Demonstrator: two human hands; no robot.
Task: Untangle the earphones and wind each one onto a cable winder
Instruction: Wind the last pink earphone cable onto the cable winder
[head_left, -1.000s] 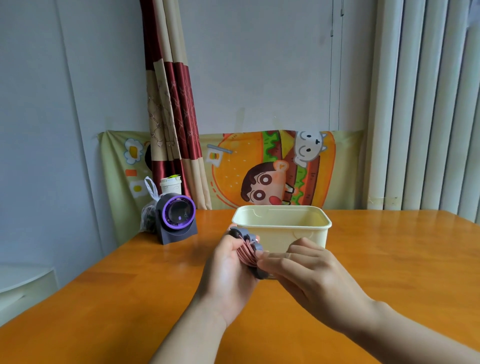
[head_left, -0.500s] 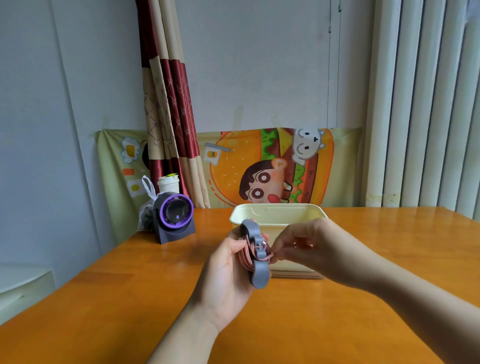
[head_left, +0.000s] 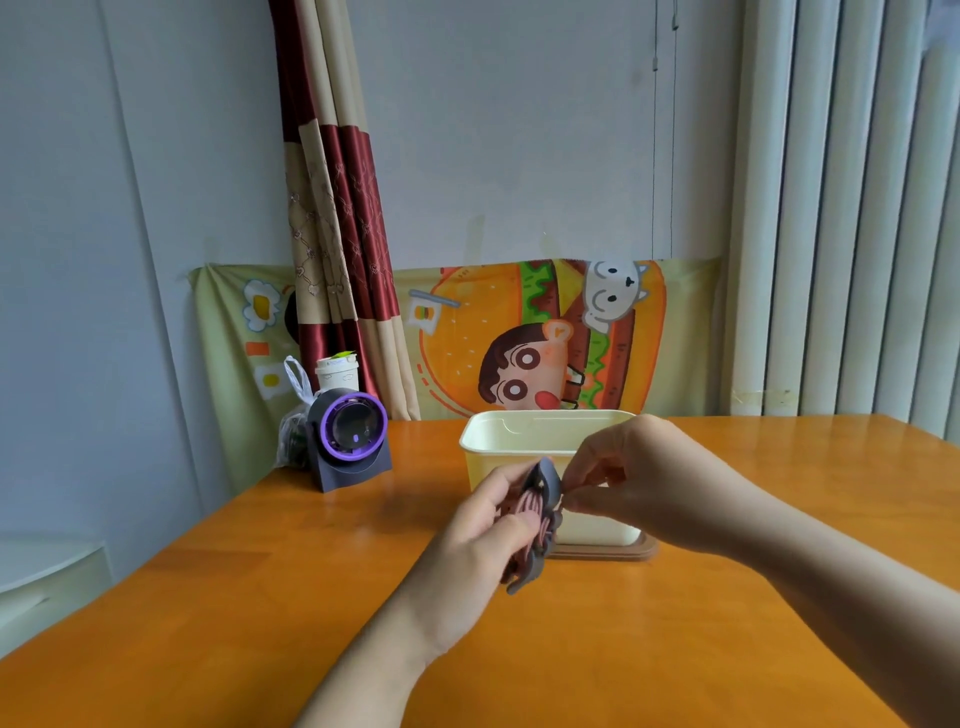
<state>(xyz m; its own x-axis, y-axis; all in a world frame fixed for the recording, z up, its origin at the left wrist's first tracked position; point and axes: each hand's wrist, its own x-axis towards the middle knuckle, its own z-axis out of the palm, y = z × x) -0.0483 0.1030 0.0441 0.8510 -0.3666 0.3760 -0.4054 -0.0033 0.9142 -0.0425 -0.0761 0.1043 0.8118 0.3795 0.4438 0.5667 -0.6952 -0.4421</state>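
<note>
Winder held in 2 hands, frame centre.
Left hand (head_left: 483, 540) grips grey winder (head_left: 540, 525) wound with pink cable (head_left: 531, 512); right hand (head_left: 639, 483) pinches its top edge, before cream box (head_left: 519, 441).

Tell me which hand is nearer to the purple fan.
Left. The left hand, holding the winder, is to the right of the fan and nearer the camera. The right hand pinches the winder's top, even further right.

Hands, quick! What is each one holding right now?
Left hand: grips the grey plastic cable winder wrapped with pink earphone cable.
Right hand: pinches at the winder's top end.
</note>
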